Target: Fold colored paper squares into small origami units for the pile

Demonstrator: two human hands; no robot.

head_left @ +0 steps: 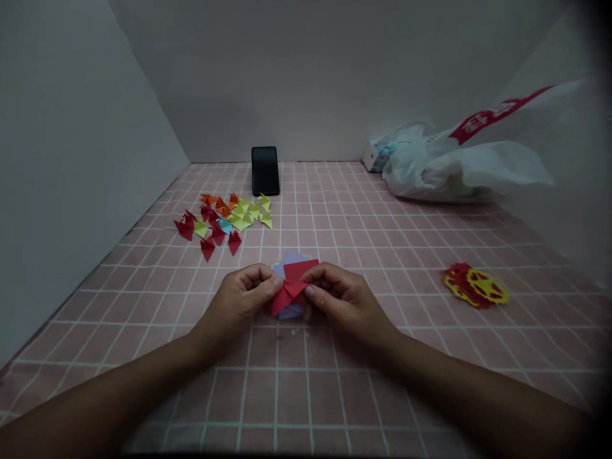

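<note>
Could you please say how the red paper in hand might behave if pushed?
The red paper would likely bend, looking thin. It is probably light, as the left hand and right hand merely pinch it. It may crease along visible folds.

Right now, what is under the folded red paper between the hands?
Lavender paper shows beneath the folded red paper; whatever lies behind that, the left hand or the right hand can't be seen.
</note>
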